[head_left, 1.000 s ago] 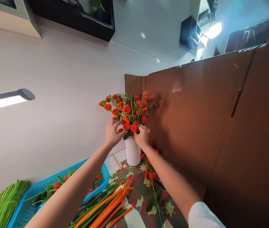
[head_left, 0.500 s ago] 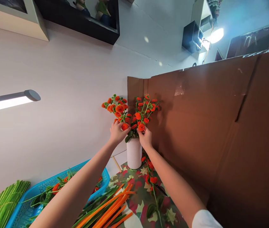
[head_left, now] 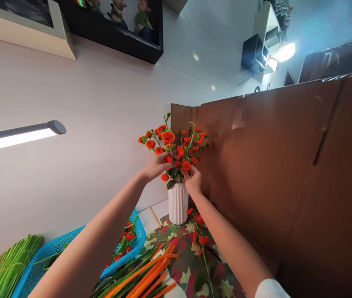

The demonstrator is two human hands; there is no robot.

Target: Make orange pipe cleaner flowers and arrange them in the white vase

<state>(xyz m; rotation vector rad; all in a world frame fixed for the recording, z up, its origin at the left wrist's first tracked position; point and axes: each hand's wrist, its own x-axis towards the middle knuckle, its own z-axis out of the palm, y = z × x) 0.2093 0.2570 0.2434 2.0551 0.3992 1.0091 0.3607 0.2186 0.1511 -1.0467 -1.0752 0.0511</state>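
Note:
A white ribbed vase (head_left: 178,205) stands upright and holds several stems of orange fuzzy artificial flowers (head_left: 167,137) with green buds and leaves. My left hand (head_left: 157,167) reaches into the left side of the bunch, its thumb and fingers closed around a flower stem; the fingertips are partly hidden by blooms. On the right, just above the vase rim, my right hand (head_left: 193,180) pinches a stem below an orange bloom (head_left: 186,165). One low bloom (head_left: 164,177) hangs under my left hand, left of the rim.
A blue plastic basket (head_left: 140,240) with more orange flowers sits at left, beside a bundle of green fuzzy stems (head_left: 17,260). Orange and green strips (head_left: 151,275) and a flower spray (head_left: 203,240) lie on the patterned cloth (head_left: 182,258). A cardboard panel (head_left: 265,165) stands at right.
My left hand has moved up and deeper into the bunch. The left sprays have shifted, with a bud now standing taller and one bloom hanging lower. My right hand stays near its stem.

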